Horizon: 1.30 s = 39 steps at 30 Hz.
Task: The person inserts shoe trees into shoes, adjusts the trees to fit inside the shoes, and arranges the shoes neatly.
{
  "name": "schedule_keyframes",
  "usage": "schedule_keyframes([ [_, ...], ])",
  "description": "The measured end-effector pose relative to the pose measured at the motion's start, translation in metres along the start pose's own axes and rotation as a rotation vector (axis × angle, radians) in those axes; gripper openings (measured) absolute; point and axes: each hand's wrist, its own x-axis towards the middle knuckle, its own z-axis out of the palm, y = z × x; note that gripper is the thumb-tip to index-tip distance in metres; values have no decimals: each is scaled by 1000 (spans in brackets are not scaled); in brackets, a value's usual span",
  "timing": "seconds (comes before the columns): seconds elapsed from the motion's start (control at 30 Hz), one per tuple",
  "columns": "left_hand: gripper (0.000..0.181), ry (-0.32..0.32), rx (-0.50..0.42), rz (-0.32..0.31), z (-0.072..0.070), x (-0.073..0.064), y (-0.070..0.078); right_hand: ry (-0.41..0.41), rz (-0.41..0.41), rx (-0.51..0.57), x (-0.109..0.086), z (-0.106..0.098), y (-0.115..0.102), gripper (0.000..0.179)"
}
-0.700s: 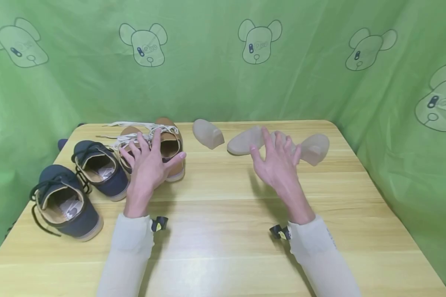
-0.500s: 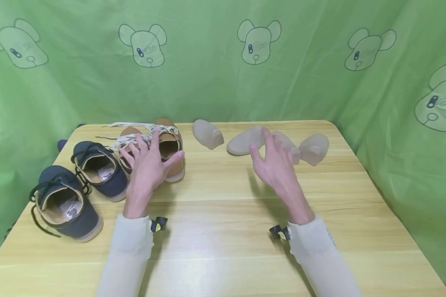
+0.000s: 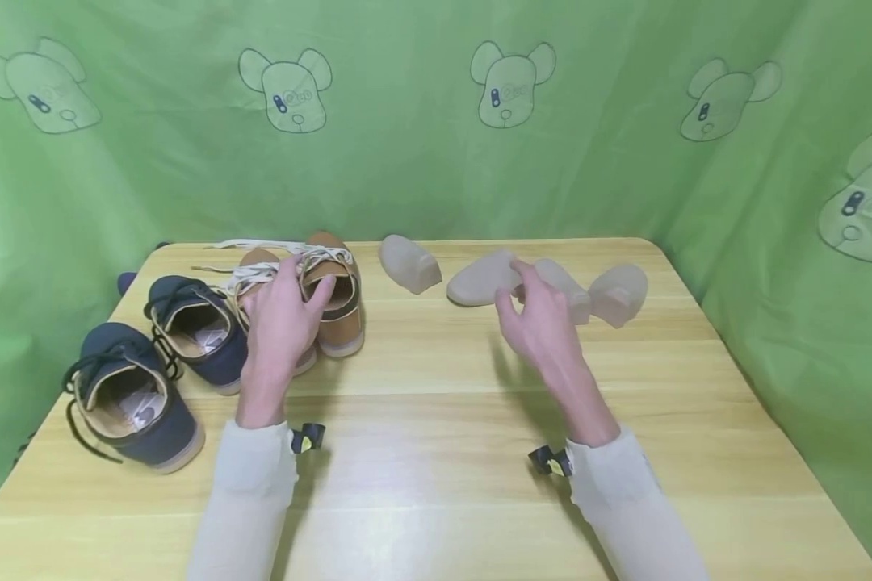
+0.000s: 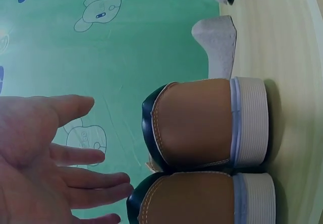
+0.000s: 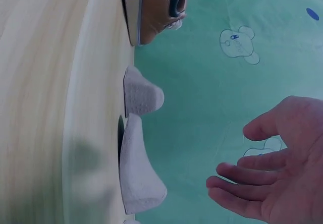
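Note:
My left hand (image 3: 279,327) hovers above a pair of brown shoes, its fingers loosely extended and holding nothing. The right-hand brown shoe (image 3: 341,329) shows its opening and white laces, while the other brown shoe (image 3: 257,258) is partly hidden behind that hand. In the left wrist view, the hand (image 4: 45,163) is apart from the nearer brown heel (image 4: 194,123). My right hand (image 3: 545,327), fingers bent and thumb near the index finger, is held over the row of grey moulded shoe inserts. Closest to its fingertips is one insert (image 3: 477,280); in the right wrist view a gap separates the hand (image 5: 282,163) from the inserts.
Two navy lace-up shoes, one nearer (image 3: 163,436) and one behind it (image 3: 221,355), stand at the left of the wooden table (image 3: 421,452). Other inserts lie at the back: one (image 3: 407,262) beside the brown shoes, one (image 3: 618,292) farthest right. A green curtain (image 3: 400,161) surrounds the table.
The left hand's spread fingers have drawn together, and the hand has shifted slightly left, uncovering more of the brown shoe. The right hand's fingers have bent inward, with thumb and index finger closer together.

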Motion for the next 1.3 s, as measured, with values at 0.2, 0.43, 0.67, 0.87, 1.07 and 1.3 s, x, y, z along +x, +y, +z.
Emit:
schedule_keyframes([
  [0.2,53,-24,35,-22,-5,1,-4,5,-32,24,-1,5,-6,53],
  [0.43,50,-109,66,-17,-18,-1,-13,-33,-82,36,-6,23,-18,49],
  [0.67,43,-137,71,-11,-29,-3,-20,-109,-108,101,-10,47,-40,44],
  [0.87,38,-159,50,9,-35,-3,-22,-105,-184,133,-12,69,-70,38],
  [1.07,36,-217,29,-6,-38,-5,-23,-169,-293,73,-10,92,-108,37],
  [1.3,28,-296,78,23,-35,-5,-22,-145,-449,-19,0,117,-143,39],
])
